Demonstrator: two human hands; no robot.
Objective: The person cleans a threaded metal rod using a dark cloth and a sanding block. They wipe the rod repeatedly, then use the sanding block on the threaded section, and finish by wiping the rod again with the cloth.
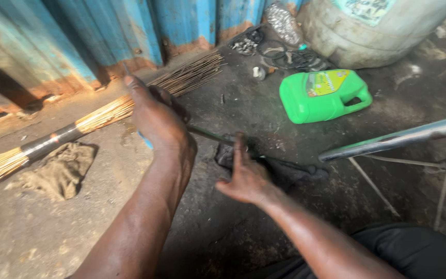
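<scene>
— What do we have in hand here?

— A thin dark metal rod (264, 155), lying low over the oily black ground and running from our left hand across to the right, where its far end rests on a dark rag (285, 173). Our left hand (157, 116) is clenched around the near end, knuckles up, with a bit of blue handle (144, 139) showing under the palm.

— And the right hand?

— Our right hand (246, 178) rests on the rod near its middle, fingers extended and pressing down rather than wrapped around it; whether it truly grips, we cannot tell.

— What lies around us?

— Behind the left hand a straw broom (94, 116) with a dark band stretches along the foot of a blue corrugated wall (130, 31). A crumpled brown cloth (60, 168) sits just below the broom. Further right, a green plastic jug (323, 95) lies on its side, near a large pale drum (372, 28). A shiny metal tube (398, 137) crosses at the right edge.
</scene>
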